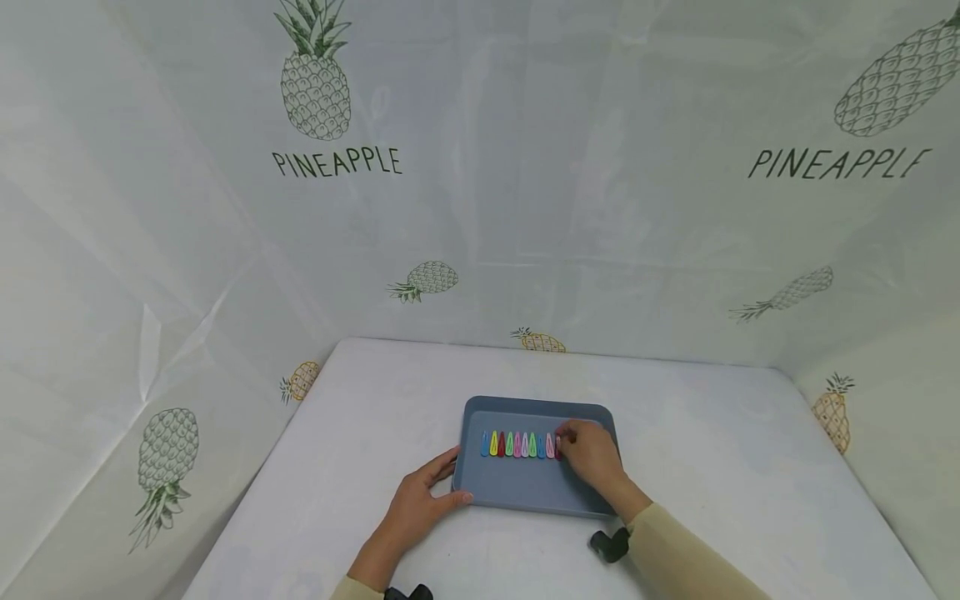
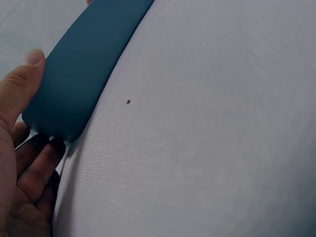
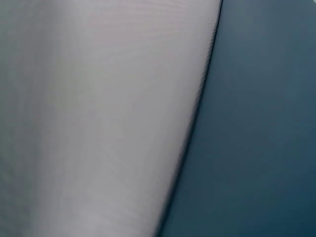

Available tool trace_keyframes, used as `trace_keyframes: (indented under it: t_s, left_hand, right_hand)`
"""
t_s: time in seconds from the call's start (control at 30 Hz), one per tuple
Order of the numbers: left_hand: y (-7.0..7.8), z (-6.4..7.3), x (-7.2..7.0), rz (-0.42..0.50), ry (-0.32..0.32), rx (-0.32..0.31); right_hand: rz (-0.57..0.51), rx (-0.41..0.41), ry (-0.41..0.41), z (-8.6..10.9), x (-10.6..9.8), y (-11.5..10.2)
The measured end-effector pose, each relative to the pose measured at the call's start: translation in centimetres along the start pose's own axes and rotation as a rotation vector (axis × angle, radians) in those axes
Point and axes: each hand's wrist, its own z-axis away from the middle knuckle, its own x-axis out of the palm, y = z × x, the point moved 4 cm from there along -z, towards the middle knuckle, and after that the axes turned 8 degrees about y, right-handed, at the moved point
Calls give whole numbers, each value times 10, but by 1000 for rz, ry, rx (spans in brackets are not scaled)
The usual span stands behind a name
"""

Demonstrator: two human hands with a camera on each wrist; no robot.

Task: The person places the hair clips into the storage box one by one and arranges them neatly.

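A blue-grey tray [image 1: 517, 485] lies on the white table, bearing a row of colourful snap hair clips [image 1: 517, 444] side by side. At the row's right end, my right hand [image 1: 592, 457] pinches a dark red hair clip [image 1: 558, 450], partly hidden by the fingertips. My left hand [image 1: 414, 507] holds the tray's near left corner, thumb at the front edge and fingers along the left side. The left wrist view shows that thumb [image 2: 24, 81] against the tray wall [image 2: 81, 79]. Only the tray's side [image 3: 256, 128] appears in the blurred right wrist view; the right hand is out of it.
The white tabletop [image 1: 712, 467] extends around the tray. Pineapple-printed sheeting [image 1: 570, 208] rises behind and at both sides. Black wrist devices [image 1: 610, 546] sit by both sleeves. A small dark speck [image 2: 128, 101] marks the white cloth in the left wrist view.
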Motion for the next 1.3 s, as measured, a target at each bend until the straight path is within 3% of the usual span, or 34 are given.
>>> trace_keyframes:
  t_s: [1.3]
  left_hand:
    - [-1,1,0,8,-4,11]
  right_hand:
    - [-91,44,26,2,-1,6]
